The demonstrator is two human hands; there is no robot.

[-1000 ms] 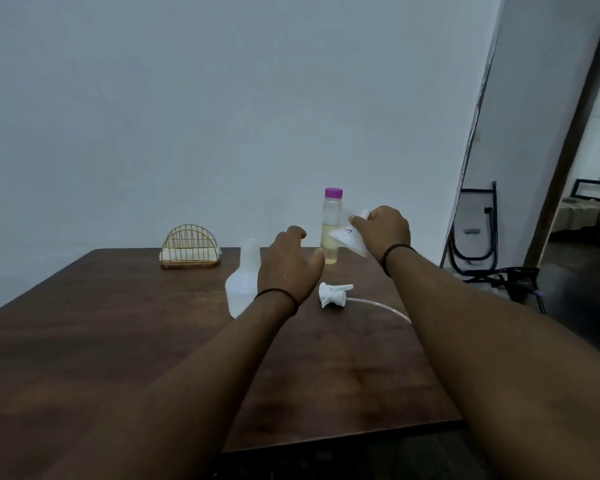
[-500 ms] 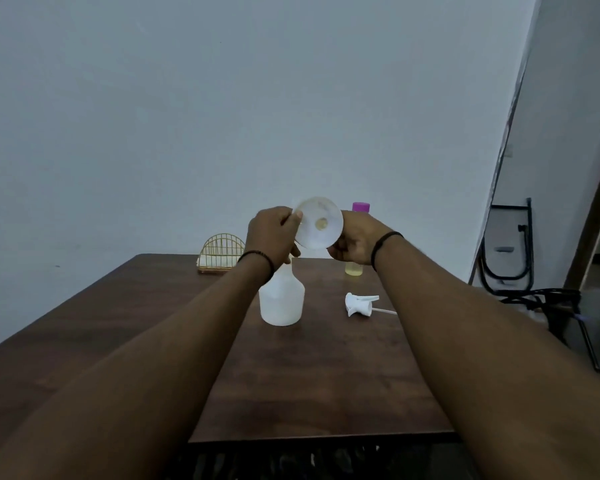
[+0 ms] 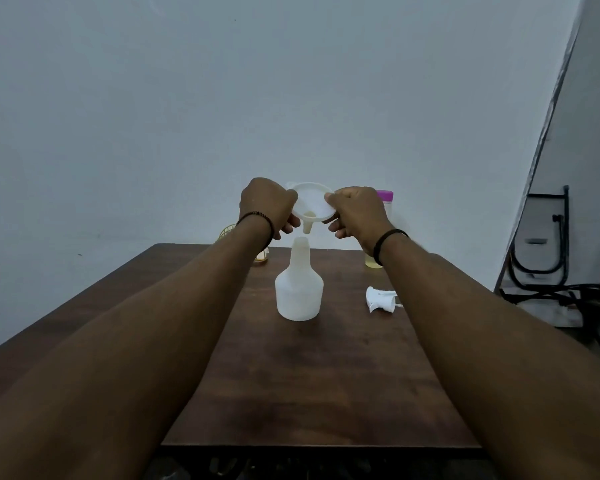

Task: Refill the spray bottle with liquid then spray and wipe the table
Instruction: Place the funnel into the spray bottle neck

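1. Nearest to me, my two bare forearms reach out from the bottom corners over the dark wooden table, each wrist wearing a thin dark band.
2. Mid-table stands the white spray bottle, upright, its neck open with no top fitted. It sits between my arms and neither hand touches it.
3. To its right, near my right forearm, the white spray head lies on its side on the wood, apart from the bottle.
4. Above the bottle's neck I hold a white funnel in the air. Its wide mouth tips toward me and its spout points down, just above the open neck; I cannot tell whether the tip touches it.
5. My left hand is curled round the funnel's left rim, thumb on top and fingers beneath.
6. My right hand pinches the right rim the same way, fingers curled under.
7. Behind my right wrist stands a clear bottle with a purple cap, yellowish liquid in its lower part, largely hidden by the hand.
8. Behind my left wrist, a gold wire holder peeks out at the table's far edge.
9. Farthest back is a plain pale wall, with a dark metal frame leaning at the right.
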